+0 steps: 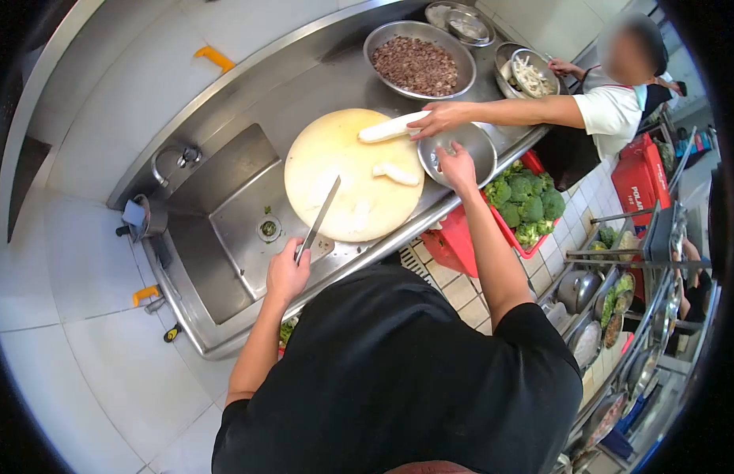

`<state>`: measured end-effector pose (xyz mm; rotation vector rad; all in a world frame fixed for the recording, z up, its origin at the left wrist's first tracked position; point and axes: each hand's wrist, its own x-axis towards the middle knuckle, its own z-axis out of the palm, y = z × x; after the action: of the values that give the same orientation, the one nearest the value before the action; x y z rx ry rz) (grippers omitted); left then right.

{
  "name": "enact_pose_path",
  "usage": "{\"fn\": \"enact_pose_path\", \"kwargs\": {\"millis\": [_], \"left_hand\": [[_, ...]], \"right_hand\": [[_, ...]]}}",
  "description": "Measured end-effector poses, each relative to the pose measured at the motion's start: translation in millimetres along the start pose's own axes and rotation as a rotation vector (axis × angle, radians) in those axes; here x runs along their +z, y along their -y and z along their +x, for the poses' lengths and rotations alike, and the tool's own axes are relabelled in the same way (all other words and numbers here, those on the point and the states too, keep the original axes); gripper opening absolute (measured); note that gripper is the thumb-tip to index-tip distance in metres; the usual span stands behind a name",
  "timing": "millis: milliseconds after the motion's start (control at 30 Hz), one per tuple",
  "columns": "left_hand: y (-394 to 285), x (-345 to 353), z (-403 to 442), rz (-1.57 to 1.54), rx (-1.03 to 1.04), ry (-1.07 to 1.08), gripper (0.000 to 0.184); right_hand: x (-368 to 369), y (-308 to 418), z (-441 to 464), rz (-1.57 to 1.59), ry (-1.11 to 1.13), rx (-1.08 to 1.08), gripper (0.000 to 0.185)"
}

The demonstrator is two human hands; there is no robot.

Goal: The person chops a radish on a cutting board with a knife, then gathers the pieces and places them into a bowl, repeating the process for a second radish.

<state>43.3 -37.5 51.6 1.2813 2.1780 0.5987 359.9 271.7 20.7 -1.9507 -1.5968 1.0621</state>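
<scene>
My left hand (288,270) is closed around the handle of a knife (323,213), its blade lying over the round cutting board (319,158). My right hand (457,167) is over a metal bowl (481,158), fingers apart and pointing down into it; what lies under the fingers is hard to make out. A smaller white peeled piece (397,174) lies near the board's right edge. Above it, a co-worker's hand (439,120) touches one end of a long white peeled root vegetable (392,128) at the board's upper right.
Left of the board is a steel sink (224,237) with a faucet (173,160). Behind stands a bowl of chopped brown-red food (414,65). A co-worker (612,110) stands at right beside a bowl of white strips (533,75). Broccoli (525,197) fills a red crate below.
</scene>
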Motion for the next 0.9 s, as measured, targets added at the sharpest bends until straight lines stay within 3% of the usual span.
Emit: {"fn": "enact_pose_path", "kwargs": {"millis": [267, 367, 467, 567, 667, 767, 800, 900], "left_hand": [[-8, -2, 0, -0.02, -0.013, -0.006, 0.03], [-5, -1, 2, -0.047, -0.016, -0.001, 0.03], [4, 3, 3, -0.08, -0.026, 0.007, 0.03], [5, 5, 0, -0.055, -0.002, -0.039, 0.03], [6, 5, -5, -0.027, -0.013, -0.046, 0.029], [5, 4, -7, -0.039, -0.038, -0.06, 0.03], [5, 5, -8, -0.046, -0.039, -0.07, 0.03], [10, 5, -6, -0.039, -0.034, -0.066, 0.031]], "right_hand": [[-28, 9, 4, -0.161, 0.124, -0.025, 0.104], [-16, 19, 5, -0.364, 0.076, -0.155, 0.087], [-11, 23, 19, -0.533, 0.213, -0.163, 0.06], [18, -38, 86, -0.381, 0.422, 0.079, 0.034], [22, -41, 69, -0.158, 0.303, 0.195, 0.027], [20, -26, 69, -0.379, 0.305, 0.012, 0.029], [13, -12, 60, -0.369, 0.315, 0.004, 0.049], [11, 21, 30, -0.289, 0.183, -0.074, 0.079]]}}
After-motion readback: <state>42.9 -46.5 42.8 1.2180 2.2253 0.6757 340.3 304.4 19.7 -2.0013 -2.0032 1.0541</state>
